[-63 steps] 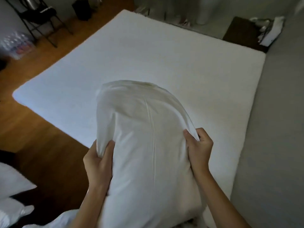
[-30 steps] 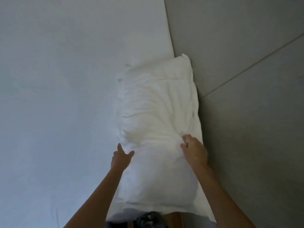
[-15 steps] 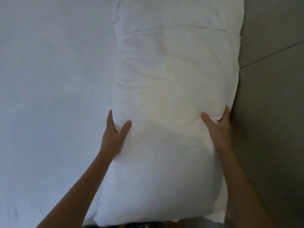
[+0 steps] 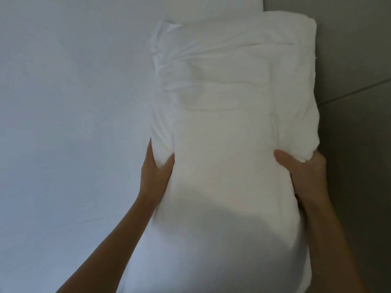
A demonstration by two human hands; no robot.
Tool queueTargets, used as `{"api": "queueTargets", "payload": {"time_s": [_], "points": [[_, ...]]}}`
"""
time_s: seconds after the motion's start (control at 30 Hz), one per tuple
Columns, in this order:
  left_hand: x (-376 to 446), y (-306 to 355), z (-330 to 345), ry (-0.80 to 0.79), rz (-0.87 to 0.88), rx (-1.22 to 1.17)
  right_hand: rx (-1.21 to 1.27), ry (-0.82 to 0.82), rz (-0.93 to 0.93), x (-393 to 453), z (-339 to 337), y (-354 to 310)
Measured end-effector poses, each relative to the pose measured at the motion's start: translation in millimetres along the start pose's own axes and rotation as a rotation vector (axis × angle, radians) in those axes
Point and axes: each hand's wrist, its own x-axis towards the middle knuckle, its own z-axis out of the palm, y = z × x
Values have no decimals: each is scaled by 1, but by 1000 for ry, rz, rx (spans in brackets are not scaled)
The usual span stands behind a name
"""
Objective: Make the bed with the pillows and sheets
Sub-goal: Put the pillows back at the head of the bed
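A white pillow (image 4: 228, 127) in a creased case lies lengthwise on the white fitted sheet (image 4: 69, 123), its right side against the grey headboard. My left hand (image 4: 155, 172) grips the pillow's left edge, thumb on top and fingers tucked under the side. My right hand (image 4: 304, 172) grips the right edge, thumb pressed into the top and fingers wrapped round the side by the headboard. Both hands hold it around its middle. The pillow's near end runs out of the bottom of the view.
The grey padded headboard (image 4: 355, 144) fills the right side, with a seam crossing it. At the top edge, beyond the pillow, the mattress's far corner (image 4: 211, 7) shows. The sheet stretches flat across the whole left half.
The pillow went from held upright over the bed to lying flat by the headboard. Since half a second ago, both hands have closed more tightly on its sides and the view has moved closer.
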Motion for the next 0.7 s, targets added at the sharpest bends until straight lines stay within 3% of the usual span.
{"api": "queueTargets", "payload": {"time_s": [0.17, 0.3, 0.37, 0.47, 0.53, 0.6, 0.7], "points": [[-16, 32, 0, 34, 101, -78, -81, 124, -240, -29, -23, -68], [-14, 39, 20, -29, 79, -97, -158, 185, -294, -26, -40, -89], [-5, 28, 31, -69, -2, -57, -244, 145, -190, -9, -37, -72], [8, -2, 36, -127, -257, 160, -467, 54, 75, 14, -23, -22], [9, -15, 34, -138, -308, 287, -628, 80, 171, 21, -14, 5], [7, -11, 31, -117, -215, 356, -717, 173, 169, 20, -10, 14], [18, 13, 29, -54, -5, 434, -760, 311, -20, 11, -5, 8]]}}
